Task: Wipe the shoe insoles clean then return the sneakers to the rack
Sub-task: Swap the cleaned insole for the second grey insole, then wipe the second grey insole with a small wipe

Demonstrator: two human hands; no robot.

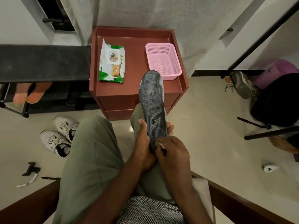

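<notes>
Up close, the left hand (pixel 143 147) grips the heel end of a dark grey insole (pixel 152 107), thumb curled over its left edge and fingertips showing past its right edge; the insole points away over the person's knee, its toe end reaching above the near edge of a reddish-brown cabinet (pixel 113 94); small printing near the heel seems to read "FOAM" beside a logo, though the rest is too small to tell; the right hand (pixel 174 152) has its fingers bunched together, pinching a small white wipe (pixel 159 145) against the heel end; on the cabinet top a white and green pack of wet wipes (pixel 111 62) lies at the left, its writing unreadable, and a pink mesh basket (pixel 163 60) stands at the right; a pair of white sneakers (pixel 59 136) with dark marks on the sides sits on the tiled floor to the left, near a black shoe rack (pixel 43 62) that holds orange footwear (pixel 32 93).
</notes>
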